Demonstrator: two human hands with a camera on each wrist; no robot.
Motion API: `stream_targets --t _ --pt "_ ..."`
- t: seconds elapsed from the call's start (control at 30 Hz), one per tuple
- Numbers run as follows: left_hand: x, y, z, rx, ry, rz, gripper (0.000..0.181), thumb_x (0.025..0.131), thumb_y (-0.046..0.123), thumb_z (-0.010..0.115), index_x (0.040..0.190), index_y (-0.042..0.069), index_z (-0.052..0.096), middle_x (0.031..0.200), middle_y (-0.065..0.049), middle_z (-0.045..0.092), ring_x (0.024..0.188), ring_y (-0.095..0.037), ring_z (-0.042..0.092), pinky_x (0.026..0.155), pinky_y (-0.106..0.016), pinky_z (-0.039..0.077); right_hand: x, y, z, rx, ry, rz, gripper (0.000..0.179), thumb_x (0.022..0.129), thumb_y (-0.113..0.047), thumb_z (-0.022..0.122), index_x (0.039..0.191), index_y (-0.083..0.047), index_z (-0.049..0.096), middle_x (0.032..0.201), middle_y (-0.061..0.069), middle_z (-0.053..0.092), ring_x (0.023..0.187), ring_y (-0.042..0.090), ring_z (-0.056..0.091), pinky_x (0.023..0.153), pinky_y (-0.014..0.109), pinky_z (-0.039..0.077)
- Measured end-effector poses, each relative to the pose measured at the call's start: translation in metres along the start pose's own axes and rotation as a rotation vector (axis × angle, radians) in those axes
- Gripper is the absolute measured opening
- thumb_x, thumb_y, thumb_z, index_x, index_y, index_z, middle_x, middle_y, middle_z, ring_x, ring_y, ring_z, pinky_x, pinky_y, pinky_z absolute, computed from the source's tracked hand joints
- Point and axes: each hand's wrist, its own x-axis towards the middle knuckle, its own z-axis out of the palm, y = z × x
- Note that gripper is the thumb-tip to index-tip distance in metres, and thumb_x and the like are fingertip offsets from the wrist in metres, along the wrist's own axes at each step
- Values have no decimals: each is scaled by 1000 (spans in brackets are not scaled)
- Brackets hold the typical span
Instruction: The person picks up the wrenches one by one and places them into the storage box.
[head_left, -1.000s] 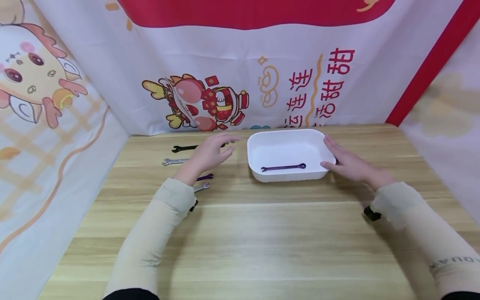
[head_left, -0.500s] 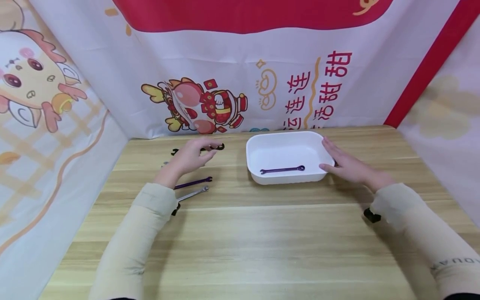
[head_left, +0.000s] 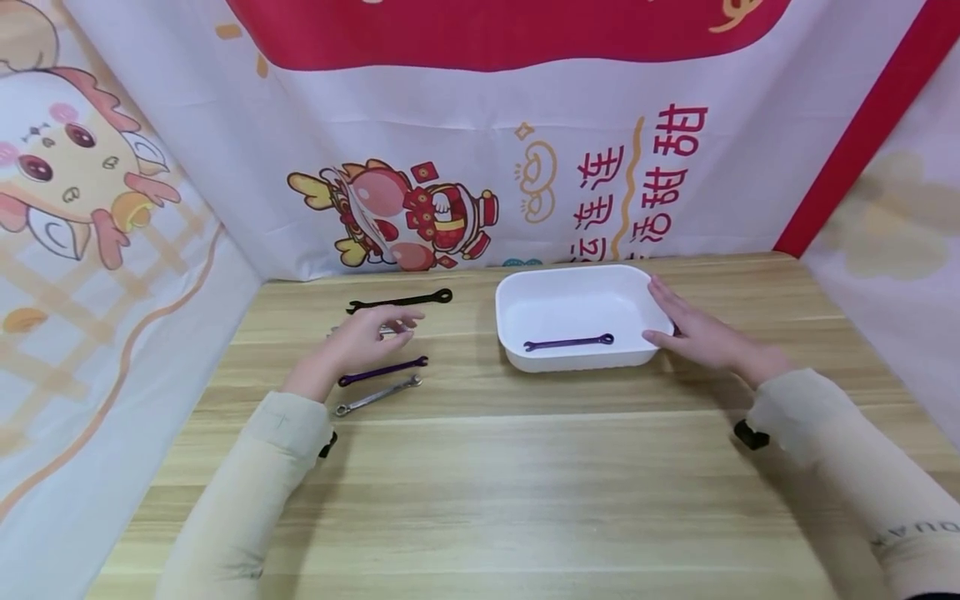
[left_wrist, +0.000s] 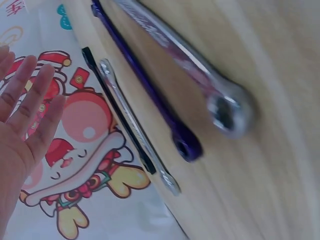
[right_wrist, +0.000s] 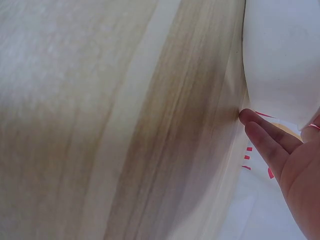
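My left hand (head_left: 360,343) hovers over the wrenches at the left, fingers loosely bent and nothing in them. Beneath it a silver combination wrench (left_wrist: 131,117) is mostly hidden in the head view. Beyond it lies a black wrench (head_left: 401,301); nearer are a purple wrench (head_left: 384,371) and another silver wrench (head_left: 378,396). At the right end of a white plastic basin (head_left: 577,362), my right hand (head_left: 701,335) holds on, thumb over the rim and fingers along the outer wall. One purple wrench (head_left: 568,342) lies inside the basin.
A wooden table (head_left: 510,492) bears everything. Behind it hangs a white and red printed cloth (head_left: 480,108), with more cloth (head_left: 112,333) along the left side. Bare tabletop separates the wrenches from the basin.
My left hand has moved left and toward me from beside the basin, passing the black wrench, to above the far silver wrench. The right hand and basin have stayed in place.
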Motion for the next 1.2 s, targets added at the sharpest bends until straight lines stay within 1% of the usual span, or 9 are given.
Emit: stream_targets --t 0.07,0.27,0.33,0.47,0.6,0.77,0.87,0.93,1.2 --pt "-4 -4 1 -9 -17 -1 38 101 11 62 139 7 63 125 -18 68 110 -31 66 95 -56 51 0 2 0 -4 -1 7 91 104 -43 57 163 -4 0 170 12 -11 153 44 1 120 62 10" --pt "-16 -13 1 -18 -55 -16 39 101 8 61 140 6 61 128 -17 67 112 -33 66 91 -58 53 0 2 -1 -7 -9 20 92 103 -44 58 164 -6 0 170 10 -11 154 43 1 120 62 10" --pt "-20 -16 2 -22 -67 -37 40 101 9 60 141 6 61 129 -16 67 113 -34 65 93 -58 52 0 2 -1 -7 -9 19 92 103 -43 58 164 -6 0 170 10 -10 154 43 1 120 62 10" --pt "-26 -22 6 -28 -75 -56 40 101 8 60 141 6 61 127 -16 68 113 -34 65 96 -57 51 -1 3 0 -8 -4 11 92 103 -42 59 164 -5 1 170 11 -10 153 43 1 120 62 10" --pt "-31 -28 8 -15 -87 -87 41 99 8 63 140 7 62 126 -15 68 111 -33 65 97 -55 51 -1 2 -1 -9 2 3 91 103 -42 59 164 -5 1 170 12 -9 153 43 2 120 61 11" --pt "-37 -33 10 2 -127 -111 44 95 8 69 138 4 62 125 -15 68 113 -33 65 100 -54 49 -2 0 0 -2 -1 14 92 103 -42 59 164 -5 1 170 13 -9 153 43 1 120 62 11" --pt "-38 -35 11 2 -136 -117 43 94 7 71 136 2 63 124 -15 68 114 -33 64 101 -52 49 -2 -2 0 -2 -3 23 92 103 -43 59 164 -5 1 170 12 -9 154 43 1 120 62 10" --pt "-39 -37 12 7 -136 -107 43 93 6 72 135 0 64 122 -16 69 113 -34 64 100 -53 50 -2 -2 0 -2 -2 27 92 103 -43 59 164 -5 1 170 12 -9 154 43 1 120 62 11" --pt "-35 -43 16 59 -127 -84 40 91 8 74 130 4 68 114 -10 70 105 -27 65 94 -49 53 -2 -3 0 -8 -9 34 92 103 -44 59 164 -6 1 170 12 -9 153 43 2 119 63 12"
